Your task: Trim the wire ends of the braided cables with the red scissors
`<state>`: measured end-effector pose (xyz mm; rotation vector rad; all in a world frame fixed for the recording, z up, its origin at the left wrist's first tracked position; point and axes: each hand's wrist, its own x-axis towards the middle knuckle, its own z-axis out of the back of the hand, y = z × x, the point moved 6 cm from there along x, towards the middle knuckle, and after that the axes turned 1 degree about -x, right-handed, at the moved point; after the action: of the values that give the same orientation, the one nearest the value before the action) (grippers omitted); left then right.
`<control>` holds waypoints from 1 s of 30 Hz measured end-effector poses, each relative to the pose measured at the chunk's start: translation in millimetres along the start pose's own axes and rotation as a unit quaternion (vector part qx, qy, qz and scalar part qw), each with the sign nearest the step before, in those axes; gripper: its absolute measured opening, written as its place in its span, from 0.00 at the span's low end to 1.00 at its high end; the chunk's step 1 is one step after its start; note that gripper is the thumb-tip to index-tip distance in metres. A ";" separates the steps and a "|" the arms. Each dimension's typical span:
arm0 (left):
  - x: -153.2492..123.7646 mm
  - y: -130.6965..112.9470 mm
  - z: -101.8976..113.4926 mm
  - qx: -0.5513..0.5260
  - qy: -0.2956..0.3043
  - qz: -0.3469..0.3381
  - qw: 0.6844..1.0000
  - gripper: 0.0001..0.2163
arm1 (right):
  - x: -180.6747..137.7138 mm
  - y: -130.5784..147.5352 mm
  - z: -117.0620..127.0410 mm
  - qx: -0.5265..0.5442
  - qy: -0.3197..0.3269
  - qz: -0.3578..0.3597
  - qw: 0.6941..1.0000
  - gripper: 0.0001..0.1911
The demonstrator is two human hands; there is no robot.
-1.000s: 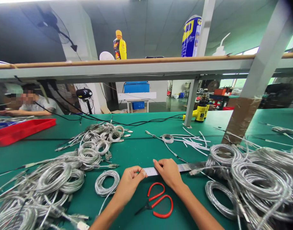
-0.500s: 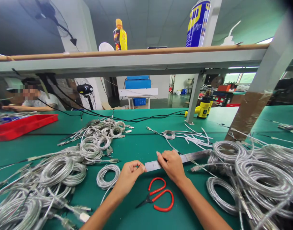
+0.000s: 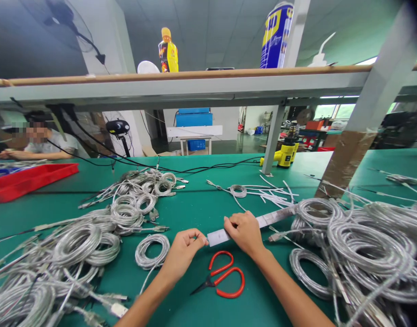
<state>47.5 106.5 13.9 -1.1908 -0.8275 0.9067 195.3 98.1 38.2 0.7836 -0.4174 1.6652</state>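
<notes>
My right hand (image 3: 243, 233) rests closed on a long steel ruler (image 3: 268, 220) lying on the green table, pressing its near end down. My left hand (image 3: 184, 251) is closed in a pinch just left of the ruler's end, thumb and forefinger together on something thin that I cannot make out. Red-handled scissors (image 3: 225, 280) lie shut on the mat just in front of both hands. A small coil of silver cable (image 3: 152, 250) lies to the left of my left hand.
Heaps of coiled silver cables lie at the left (image 3: 75, 245) and right (image 3: 372, 254). White cable ties (image 3: 275, 194) are scattered beyond the ruler. A red tray (image 3: 27, 179) and a seated person (image 3: 45, 143) are at the far left. A taped post (image 3: 348, 159) rises at right.
The far end of the ruler has swung up and away, so it now lies at more of a slant. Both hands have stayed at its near end.
</notes>
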 end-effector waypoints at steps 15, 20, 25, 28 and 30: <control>-1.8 5.1 -3.9 0.025 0.004 0.012 1.000 0.12 | 4.7 -3.2 3.6 0.013 -0.012 -0.039 0.999 0.21; -0.5 5.3 -2.6 0.039 0.005 0.008 0.999 0.11 | 4.7 -2.3 4.3 0.015 -0.013 -0.037 0.999 0.21; -1.4 3.5 -4.2 0.040 0.010 -0.003 0.999 0.10 | 4.7 -2.7 5.0 0.011 -0.014 -0.038 0.999 0.21; -2.6 2.5 -5.1 0.040 0.010 -0.005 0.999 0.10 | 4.4 -2.9 5.0 0.008 -0.015 -0.039 0.999 0.21; -3.1 2.5 -5.2 0.041 0.011 -0.003 0.999 0.10 | 4.2 -3.0 4.8 0.007 -0.015 -0.039 0.999 0.21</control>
<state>50.5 101.9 10.3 -1.1251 -0.7687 0.9138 199.1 98.8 44.1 0.8258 -0.3908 1.5866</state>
